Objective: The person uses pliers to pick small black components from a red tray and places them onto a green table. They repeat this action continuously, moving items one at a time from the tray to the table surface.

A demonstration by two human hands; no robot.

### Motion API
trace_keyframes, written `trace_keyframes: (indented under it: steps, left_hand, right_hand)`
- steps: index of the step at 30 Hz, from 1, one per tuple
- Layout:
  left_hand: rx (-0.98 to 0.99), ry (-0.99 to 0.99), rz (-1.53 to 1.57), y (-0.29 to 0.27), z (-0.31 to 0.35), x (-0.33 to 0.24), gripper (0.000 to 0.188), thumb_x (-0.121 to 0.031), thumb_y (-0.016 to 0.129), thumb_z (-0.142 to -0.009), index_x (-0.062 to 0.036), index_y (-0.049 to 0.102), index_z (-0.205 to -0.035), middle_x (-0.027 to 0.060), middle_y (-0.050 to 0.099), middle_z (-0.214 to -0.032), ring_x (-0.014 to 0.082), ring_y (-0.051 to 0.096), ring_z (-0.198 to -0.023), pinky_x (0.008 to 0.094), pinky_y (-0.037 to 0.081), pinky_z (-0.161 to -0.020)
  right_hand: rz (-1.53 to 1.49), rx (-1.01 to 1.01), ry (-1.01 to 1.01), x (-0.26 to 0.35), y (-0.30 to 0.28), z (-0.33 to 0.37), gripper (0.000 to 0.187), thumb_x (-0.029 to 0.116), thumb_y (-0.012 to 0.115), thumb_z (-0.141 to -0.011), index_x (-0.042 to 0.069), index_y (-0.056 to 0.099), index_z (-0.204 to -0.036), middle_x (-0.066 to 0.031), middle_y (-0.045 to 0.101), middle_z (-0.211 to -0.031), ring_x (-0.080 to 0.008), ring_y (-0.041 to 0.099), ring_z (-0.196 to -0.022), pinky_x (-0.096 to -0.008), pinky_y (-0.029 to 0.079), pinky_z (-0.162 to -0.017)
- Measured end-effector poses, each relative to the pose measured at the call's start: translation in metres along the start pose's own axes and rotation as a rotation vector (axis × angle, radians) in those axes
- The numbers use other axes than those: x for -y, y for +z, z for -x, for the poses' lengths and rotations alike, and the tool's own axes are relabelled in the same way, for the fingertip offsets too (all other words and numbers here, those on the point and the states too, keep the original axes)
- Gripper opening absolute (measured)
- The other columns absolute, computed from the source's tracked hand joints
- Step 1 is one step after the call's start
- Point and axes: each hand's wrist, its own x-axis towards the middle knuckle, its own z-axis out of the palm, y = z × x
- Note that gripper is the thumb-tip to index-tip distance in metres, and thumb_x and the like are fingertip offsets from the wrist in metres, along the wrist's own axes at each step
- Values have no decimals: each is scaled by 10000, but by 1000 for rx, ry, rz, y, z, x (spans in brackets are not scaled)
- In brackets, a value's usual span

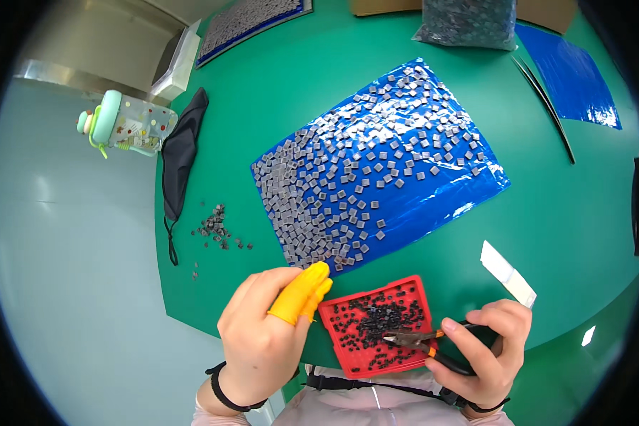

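My left hand wears yellow finger cots on two fingers. Its fingers are pinched together at the near corner of a blue film sheet, beside small grey square pieces lying on it. What the pinch holds, if anything, is hidden. Fingers of my right hand wrap round the black and orange handles of cutting pliers. The pliers' jaws hang over a shallow red tray strewn with tiny black bits.
Grey scraps lie left of the sheet, near a black mask and a clear bottle. Tweezers, another blue sheet and a filled plastic bag are far right. A white strip lies above my right hand.
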Motion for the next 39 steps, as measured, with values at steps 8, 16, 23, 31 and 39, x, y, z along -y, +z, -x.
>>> trace_keyframes:
  steps: [8,16,23,31,39]
  left_hand:
    - [-43,-120,-99,14,-4,-5,256,72,741,-660,-11,706,-899,80,655,-858,218,621,-704,288,498,-581]
    - [-9,-68,-126,12,-9,-9,272,73,740,-641,-4,699,-899,83,660,-872,233,634,-725,293,503,-597]
    - [-23,-76,-123,15,-10,-12,283,73,740,-648,-4,696,-917,90,661,-890,250,638,-758,310,510,-640]
    - [-62,-128,-17,7,1,-17,438,138,653,-604,-21,697,-1010,71,671,-908,244,640,-823,323,523,-701]
    - [-203,-445,-30,-1,25,26,256,64,697,-751,-43,720,-983,65,675,-841,167,595,-706,263,452,-601]
  right_hand:
    - [-28,56,-36,-11,-5,4,519,266,842,-508,177,719,-1004,-57,520,-1028,-286,481,-910,-388,440,-756]
    - [-22,73,-79,-15,-6,2,514,288,841,-509,179,728,-999,-51,525,-1030,-276,459,-904,-372,431,-742]
    - [-12,81,-82,-15,-5,1,517,292,845,-506,172,730,-995,-56,528,-1025,-274,455,-910,-375,431,-739]
    - [-18,72,-79,-14,-7,1,516,293,846,-508,168,729,-995,-60,528,-1025,-276,462,-905,-376,435,-738]
    - [-39,54,2,-14,-5,-1,531,283,834,-509,126,703,-999,-86,539,-1026,-306,507,-895,-415,425,-754]
